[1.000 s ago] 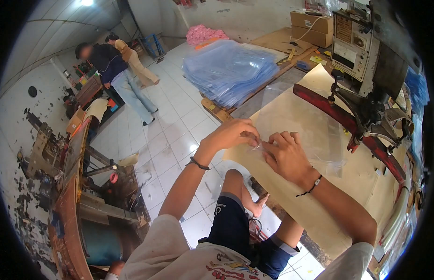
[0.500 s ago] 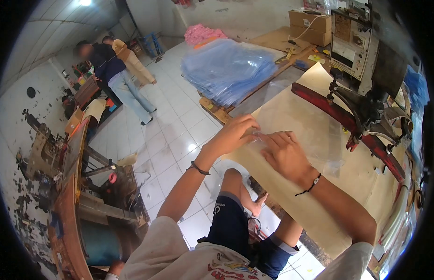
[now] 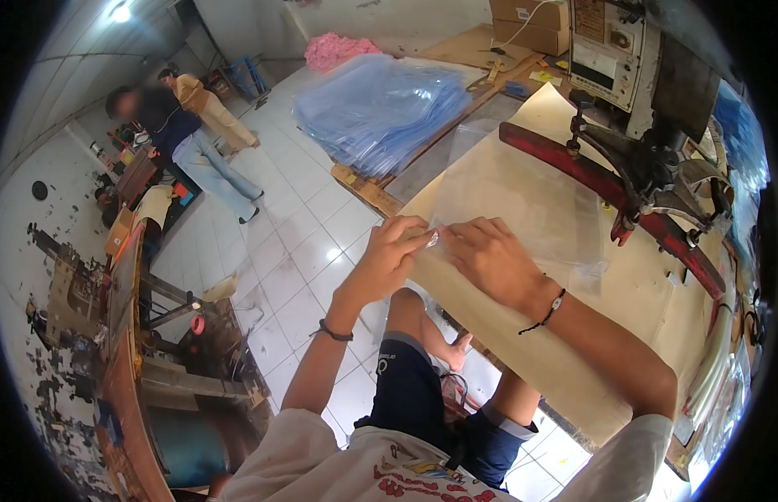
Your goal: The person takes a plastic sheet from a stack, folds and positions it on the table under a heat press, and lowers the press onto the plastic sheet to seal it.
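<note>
Both hands meet at a near corner of a clear plastic sheet (image 3: 523, 188), which lies over a tan paper sheet (image 3: 640, 351) on the table. My left hand (image 3: 390, 261) pinches the crumpled corner between thumb and fingers, just past the table edge. Beside it, my right hand (image 3: 496, 258) has its fingertips closed on the same bit of plastic, palm down above the tan sheet. A shiny fold shows between the fingertips. Beyond my hands, a red metal bar (image 3: 564, 167) of a press stands over the sheet's far side.
A pile of bluish plastic sheets (image 3: 380, 109) lies at the table's far left, with a pink heap (image 3: 343, 52) behind. A control box (image 3: 606, 58) stands at the back right. Two people stand at the left, beyond the tiled floor (image 3: 297, 251). A wooden workbench (image 3: 121, 335) is at lower left.
The view has shifted a little, moving the scene leftward. My right fingers have drawn together at the plastic corner beside my left fingertips, and the crumpled fold between them shows more plainly.
</note>
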The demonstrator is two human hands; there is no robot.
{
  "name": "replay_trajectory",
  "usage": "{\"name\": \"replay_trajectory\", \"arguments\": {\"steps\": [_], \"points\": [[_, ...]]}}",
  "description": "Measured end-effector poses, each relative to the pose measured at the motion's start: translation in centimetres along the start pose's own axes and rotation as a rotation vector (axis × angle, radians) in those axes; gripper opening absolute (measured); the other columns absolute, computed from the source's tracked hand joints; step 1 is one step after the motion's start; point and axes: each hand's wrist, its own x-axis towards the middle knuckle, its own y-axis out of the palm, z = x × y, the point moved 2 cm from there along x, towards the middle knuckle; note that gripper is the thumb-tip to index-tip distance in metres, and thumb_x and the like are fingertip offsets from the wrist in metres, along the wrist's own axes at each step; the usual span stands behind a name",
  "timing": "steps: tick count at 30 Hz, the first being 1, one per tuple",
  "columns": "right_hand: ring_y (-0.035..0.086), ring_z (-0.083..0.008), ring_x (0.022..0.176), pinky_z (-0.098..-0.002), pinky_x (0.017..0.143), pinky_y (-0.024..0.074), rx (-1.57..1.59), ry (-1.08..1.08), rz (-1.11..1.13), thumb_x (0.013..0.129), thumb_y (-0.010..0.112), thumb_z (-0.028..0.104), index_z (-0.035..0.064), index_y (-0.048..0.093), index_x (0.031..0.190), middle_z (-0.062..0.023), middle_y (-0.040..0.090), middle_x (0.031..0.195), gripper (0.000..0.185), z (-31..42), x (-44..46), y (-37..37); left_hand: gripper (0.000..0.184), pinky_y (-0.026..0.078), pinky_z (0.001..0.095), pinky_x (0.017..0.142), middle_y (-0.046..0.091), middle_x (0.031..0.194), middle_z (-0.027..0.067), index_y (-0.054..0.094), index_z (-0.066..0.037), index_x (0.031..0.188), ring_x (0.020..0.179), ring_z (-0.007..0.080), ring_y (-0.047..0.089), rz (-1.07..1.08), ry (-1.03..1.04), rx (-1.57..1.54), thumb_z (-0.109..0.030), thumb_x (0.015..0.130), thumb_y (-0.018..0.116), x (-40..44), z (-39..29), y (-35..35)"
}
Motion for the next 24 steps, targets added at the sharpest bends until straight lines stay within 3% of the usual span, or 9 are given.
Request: {"name": "replay_trajectory", "arguments": {"steps": [4,8,13,17,18,21,22,24], "points": [[0.059,-0.0241,0.110,-0.0400,0.096,0.0456,0.003,-0.009,0.035,0.093,0.064,0.020,0.0048,0.067,0.128,-0.0065,0.066,0.121,0.039,0.1,0.1,-0.2,0.021,0.042,0.0443,0.103,0.060,0.126,0.0137,0.072,-0.003,0.113,0.123,0.0324,0.053,-0.150,-0.146,-0.112,-0.007,0.094,0.065,-1.0,-1.2,1.6],[0.058,-0.0238,0.110,-0.0406,0.096,0.0450,0.013,-0.002,0.045,0.094,0.064,0.021,0.0058,0.066,0.130,-0.0058,0.064,0.122,0.039,0.0,0.2,-0.3,0.014,0.042,0.0437,0.104,0.061,0.128,0.0140,0.070,-0.002,0.107,0.123,0.0334,0.054,-0.408,-0.222,-0.224,-0.006,0.093,0.068,-0.8,-1.4,4.8],[0.053,-0.0269,0.123,-0.0416,0.101,0.0435,0.003,-0.019,0.078,0.096,0.061,0.022,0.0053,0.065,0.131,-0.0075,0.056,0.139,0.039,0.4,0.2,-0.5,0.009,0.043,0.0457,0.106,0.061,0.130,0.0154,0.065,-0.001,0.100,0.128,0.0366,0.054,-0.565,-0.325,-0.414,-0.003,0.092,0.069,-1.2,-1.9,6.3],[0.049,-0.0295,0.130,-0.0442,0.104,0.0420,-0.008,-0.049,0.169,0.098,0.059,0.022,0.0034,0.065,0.130,-0.0078,0.047,0.153,0.038,0.6,0.4,-0.9,0.012,0.042,0.0479,0.109,0.061,0.130,0.0171,0.061,-0.001,0.101,0.132,0.0397,0.053,-0.552,-0.267,-0.302,-0.004,0.093,0.069,-1.3,-1.7,6.0],[0.049,-0.0293,0.130,-0.0448,0.104,0.0420,-0.016,-0.055,0.177,0.098,0.059,0.022,0.0029,0.065,0.130,-0.0075,0.047,0.154,0.038,0.5,0.5,-0.8,0.014,0.042,0.0449,0.110,0.063,0.129,0.0171,0.064,-0.003,0.108,0.132,0.0358,0.054,-0.542,-0.247,-0.255,-0.009,0.096,0.067,-1.3,-1.6,5.9],[0.051,-0.0285,0.127,-0.0455,0.103,0.0420,-0.036,-0.060,0.193,0.098,0.058,0.022,0.0017,0.064,0.130,-0.0069,0.047,0.155,0.038,0.4,0.5,-0.6,0.019,0.042,0.0455,0.111,0.064,0.127,0.0176,0.064,-0.004,0.114,0.131,0.0367,0.055,-0.589,-0.352,-0.260,-0.010,0.096,0.066,-1.0,-2.7,5.8],[0.052,-0.0281,0.126,-0.0451,0.103,0.0421,-0.040,-0.056,0.195,0.098,0.059,0.022,0.0014,0.064,0.130,-0.0068,0.047,0.155,0.038,0.5,0.5,-0.6,0.023,0.042,0.0451,0.110,0.065,0.126,0.0184,0.063,-0.004,0.118,0.130,0.0382,0.056,-0.591,-0.444,-0.433,-0.010,0.096,0.066,-0.8,-2.9,5.7],[0.053,-0.0272,0.124,-0.0443,0.102,0.0424,-0.061,-0.065,0.186,0.098,0.059,0.022,0.0011,0.064,0.130,-0.0068,0.049,0.154,0.039,0.3,0.6,-0.4,0.023,0.044,0.0448,0.109,0.065,0.127,0.0189,0.064,-0.003,0.118,0.130,0.0390,0.057,-0.567,-0.361,-0.265,-0.009,0.096,0.065,-0.8,-2.5,5.7]]}}
